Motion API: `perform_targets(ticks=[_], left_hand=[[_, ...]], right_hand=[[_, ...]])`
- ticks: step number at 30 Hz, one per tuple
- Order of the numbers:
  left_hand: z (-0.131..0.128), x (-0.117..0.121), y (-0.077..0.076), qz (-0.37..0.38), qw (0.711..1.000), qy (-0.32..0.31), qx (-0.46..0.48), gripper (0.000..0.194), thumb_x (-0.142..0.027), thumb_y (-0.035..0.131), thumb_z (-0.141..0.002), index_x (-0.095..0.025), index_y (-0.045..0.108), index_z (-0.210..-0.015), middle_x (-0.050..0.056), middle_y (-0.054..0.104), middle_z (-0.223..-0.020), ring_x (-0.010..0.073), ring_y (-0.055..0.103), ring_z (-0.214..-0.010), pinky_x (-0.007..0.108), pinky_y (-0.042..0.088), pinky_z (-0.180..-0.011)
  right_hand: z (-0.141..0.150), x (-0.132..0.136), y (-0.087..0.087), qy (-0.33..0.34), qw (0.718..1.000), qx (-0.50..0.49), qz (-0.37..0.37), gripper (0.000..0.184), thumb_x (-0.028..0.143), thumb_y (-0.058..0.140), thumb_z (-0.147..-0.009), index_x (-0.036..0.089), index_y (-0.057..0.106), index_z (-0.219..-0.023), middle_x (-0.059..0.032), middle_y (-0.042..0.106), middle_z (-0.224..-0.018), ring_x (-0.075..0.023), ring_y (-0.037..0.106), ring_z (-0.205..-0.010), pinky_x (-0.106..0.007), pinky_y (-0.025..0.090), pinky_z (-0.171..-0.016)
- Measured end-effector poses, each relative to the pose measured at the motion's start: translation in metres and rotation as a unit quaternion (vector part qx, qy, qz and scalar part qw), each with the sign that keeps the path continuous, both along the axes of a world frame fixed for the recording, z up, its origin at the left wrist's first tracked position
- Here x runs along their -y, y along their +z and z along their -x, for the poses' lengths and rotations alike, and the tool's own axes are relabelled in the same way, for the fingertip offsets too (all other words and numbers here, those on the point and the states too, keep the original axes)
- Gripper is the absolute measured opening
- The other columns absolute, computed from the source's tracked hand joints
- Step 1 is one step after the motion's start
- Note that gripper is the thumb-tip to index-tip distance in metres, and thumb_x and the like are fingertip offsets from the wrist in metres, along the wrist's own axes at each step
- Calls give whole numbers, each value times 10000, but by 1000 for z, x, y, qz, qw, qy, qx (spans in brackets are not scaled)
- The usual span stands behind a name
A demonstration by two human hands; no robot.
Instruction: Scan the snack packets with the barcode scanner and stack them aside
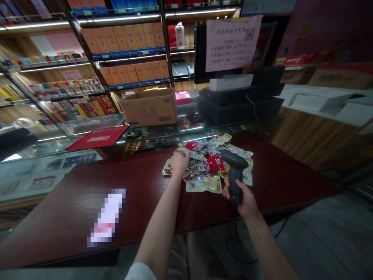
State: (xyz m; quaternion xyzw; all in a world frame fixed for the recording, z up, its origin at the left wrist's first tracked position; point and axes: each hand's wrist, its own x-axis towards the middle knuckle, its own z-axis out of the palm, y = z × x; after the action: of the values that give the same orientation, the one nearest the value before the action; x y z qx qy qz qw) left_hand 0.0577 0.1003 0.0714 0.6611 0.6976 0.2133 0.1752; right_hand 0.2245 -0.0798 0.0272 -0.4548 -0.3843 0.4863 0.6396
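A loose pile of snack packets [204,186] in green, red and white wrapping lies on the dark red wooden table [145,194]. My left hand [180,161] is at the left side of the pile, its fingers closed around the edge of a packet [183,149]. In my right hand [246,198] is a black barcode scanner [235,175], held upright by its handle over the right part of the pile. The scanner's head hides some packets behind it. A cable hangs below the handle.
Behind the table are an open cardboard box [148,109], a red folder [99,137] and a computer mouse [132,135] on a glass counter. A monitor [201,54] with a paper notice stands at the back right. A pixelated strip [107,217] lies at the left.
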Motion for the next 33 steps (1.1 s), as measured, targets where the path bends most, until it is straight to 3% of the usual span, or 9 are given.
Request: perform_targets(ticks=[3,7,11,14,18,20,23,28,33], left_hand=[[-2,-6,0,16,1000,-10,-13,647,-658,531,-842,-92,623,-1142,278,664,-1222,409,614,-1196,467,439,-966],[-2,-10,-8,-8,1000,-15,1,446,-531,568,-842,-142,669,-1036,242,689,-1193,410,607,-1194,511,402,-997],[11,-14,-18,-52,985,-16,166,205,-352,602,-829,-183,621,-942,136,730,-1024,302,663,-1046,417,445,-943],[26,-14,-20,-102,927,-5,362,78,-222,564,-815,-198,555,-889,34,683,-889,190,649,-860,306,488,-827],[47,-10,-15,-107,817,13,566,98,-227,549,-844,-207,505,-929,-7,636,-852,138,633,-783,258,520,-755],[57,-8,-11,-85,770,41,631,122,-234,552,-861,-210,483,-959,-6,642,-855,137,652,-771,282,545,-764],[74,-7,-9,-56,728,72,680,193,-258,607,-857,-208,477,-992,5,664,-859,147,679,-747,340,575,-789],[101,-18,-16,-78,721,14,688,417,-222,771,-727,-184,560,-1085,70,721,-1019,192,718,-866,380,579,-874],[121,-34,-30,-144,738,28,659,483,-292,789,-728,-181,576,-1148,108,726,-1120,231,723,-975,397,568,-923]], right_hand=[[0,0,0,4,1000,2,-7,412,643,412,-858,269,509,-714,0,444,-493,-231,500,-454,-400,489,-547],[2,0,0,26,998,-61,-7,379,615,516,-830,243,553,-766,-11,535,-577,-200,508,-461,-381,494,-558],[3,2,0,33,991,-133,-8,325,532,648,-792,215,588,-832,-54,659,-755,-199,589,-541,-364,514,-575],[3,4,-1,34,990,-135,-4,315,504,689,-781,208,598,-837,-58,672,-787,-217,639,-604,-359,519,-590],[10,2,1,49,991,-128,1,311,462,734,-767,204,611,-887,-34,655,-812,-176,630,-578,-322,500,-570],[18,-2,5,80,988,-131,-3,320,440,753,-755,207,600,-913,-11,629,-787,-142,598,-532,-287,466,-524],[37,-17,14,124,984,-129,-18,320,411,749,-758,222,563,-936,33,576,-721,-87,501,-437,-234,372,-441],[75,-51,34,157,986,-54,-9,285,414,698,-804,220,517,-906,51,565,-684,-65,480,-410,-207,358,-419],[102,-75,38,181,983,-38,6,296,414,704,-779,217,500,-862,48,583,-700,-85,550,-438,-214,417,-424]])
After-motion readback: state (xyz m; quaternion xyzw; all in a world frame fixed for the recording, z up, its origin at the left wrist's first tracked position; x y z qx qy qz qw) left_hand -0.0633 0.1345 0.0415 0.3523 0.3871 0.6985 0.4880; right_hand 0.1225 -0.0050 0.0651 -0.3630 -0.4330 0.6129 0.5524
